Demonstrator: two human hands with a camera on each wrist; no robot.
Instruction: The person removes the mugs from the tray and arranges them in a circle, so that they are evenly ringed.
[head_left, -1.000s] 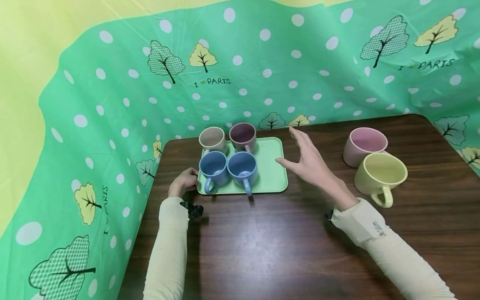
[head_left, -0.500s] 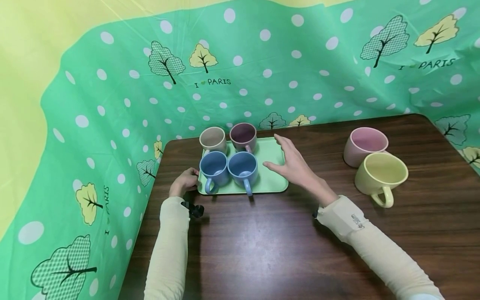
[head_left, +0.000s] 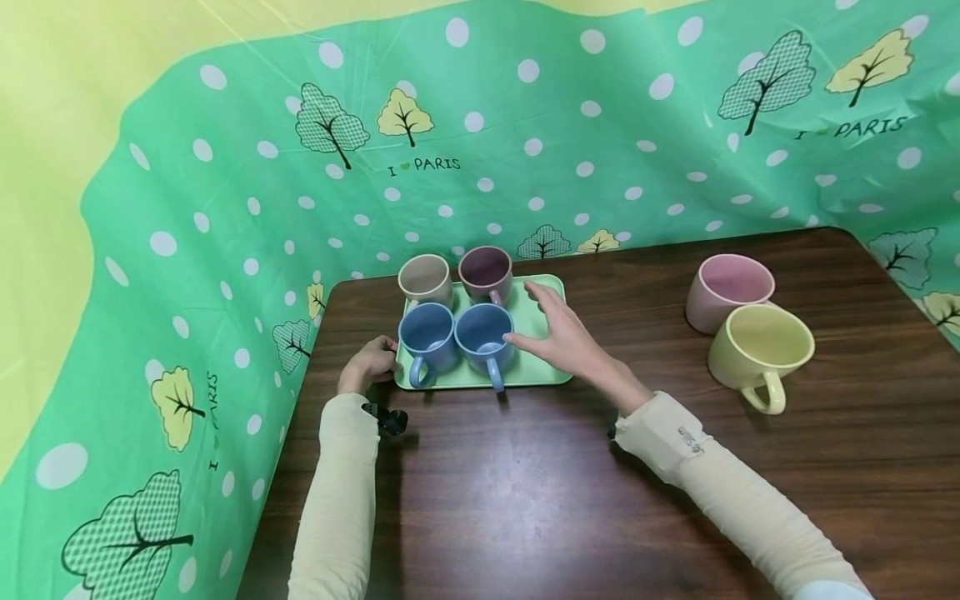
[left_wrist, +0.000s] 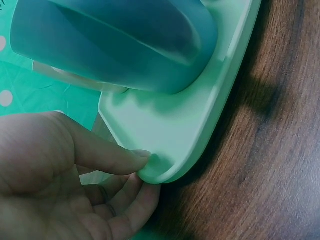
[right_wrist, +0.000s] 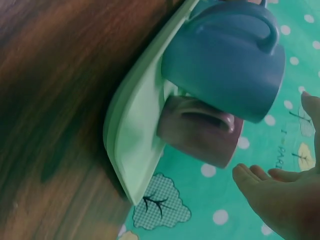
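Observation:
My left hand [head_left: 369, 363] pinches the near left corner of a light green tray [head_left: 543, 367]. In the left wrist view, the thumb [left_wrist: 135, 159] lies over the rim while the curled fingers go under the edge. On the tray stand a left blue mug [head_left: 427, 333], a right blue mug [head_left: 480, 325], a grey-beige mug [head_left: 431, 287] and a dark purple mug [head_left: 495, 287]. Over the tray's right part hovers my right hand [head_left: 566, 337], thumb and fingers spread. Its thumb tip overlaps the right blue mug's rim in the head view; the right wrist view shows the hand [right_wrist: 285, 200] apart from the mugs.
At the right of the brown wooden table [head_left: 510, 500], a pink mug [head_left: 708, 308] stands behind a yellow mug [head_left: 750, 354], close together. A green dotted cloth [head_left: 525, 150] hangs along the back and left edges of the table.
My right hand has moved left and slightly nearer, from the tray's right edge to beside the right blue mug. The left hand, tray and mugs have stayed put.

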